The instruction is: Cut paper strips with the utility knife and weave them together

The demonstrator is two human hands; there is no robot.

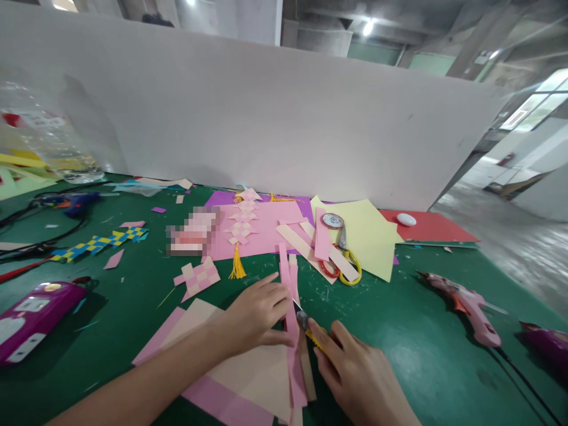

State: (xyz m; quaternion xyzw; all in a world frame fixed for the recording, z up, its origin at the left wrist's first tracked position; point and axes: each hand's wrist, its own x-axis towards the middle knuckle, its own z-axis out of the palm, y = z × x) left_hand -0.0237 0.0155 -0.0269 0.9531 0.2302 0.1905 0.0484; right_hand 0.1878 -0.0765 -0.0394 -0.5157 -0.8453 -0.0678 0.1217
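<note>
The right hand (350, 361) is closed around a yellow cutter (302, 319), its blade beside the edge of a pink strip (295, 367). The left hand (266, 310) has its fingers spread and presses on this strip, holding nothing in a grip. The two hands are near each other but apart. Under the pink strip there lies a beige strip (307, 361); to the left, partly below the left forearm, are a beige sheet (252, 378) and a pink sheet (226, 405).

Farther out on the green counter (390, 331), a woven chain (242, 223) with a yellow tassel (238, 261) looks finished, I judge. A small woven piece (199, 278) nearer to the left hand carries no tassel, so it seems only partly made. Several strips appear already cut, while the wide sheets seem to remain for cutting. Scissors (350, 269) lie among loose strips; a pink glue gun (465, 302) rests at the right.
</note>
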